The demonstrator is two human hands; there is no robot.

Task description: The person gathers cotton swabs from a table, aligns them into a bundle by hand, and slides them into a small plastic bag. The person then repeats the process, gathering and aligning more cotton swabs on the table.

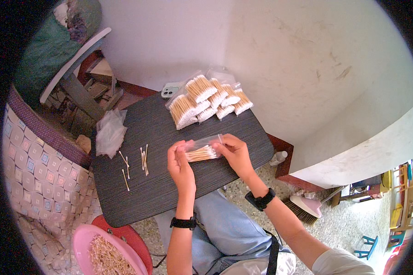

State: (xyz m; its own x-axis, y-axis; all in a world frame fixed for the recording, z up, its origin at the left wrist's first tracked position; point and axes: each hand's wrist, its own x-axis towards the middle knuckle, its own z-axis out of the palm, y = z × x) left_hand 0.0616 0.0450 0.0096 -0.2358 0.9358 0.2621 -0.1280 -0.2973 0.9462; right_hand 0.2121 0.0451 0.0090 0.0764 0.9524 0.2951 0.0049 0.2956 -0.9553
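Between my hands, over the dark table, is a clear plastic zip bag of cotton swabs [201, 154]. My left hand [181, 160] is closed on the bag's left end. The fingers of my right hand [233, 153] pinch its right end, near the swabs' white tips. Several loose cotton swabs [144, 160] lie on the table left of my left hand. Farther left is a stack of flat clear bags [111, 133]. Toward the wall, several filled bags of cotton swabs [201, 89] are piled up.
The dark table [137, 197] stands against the wall. A phone [170, 90] lies at its far edge. By my left leg, a pink basin [81, 243] of loose swabs rests on a red stool [142, 247]. A broom [306, 207] and a white bottle [278, 158] are at the right.
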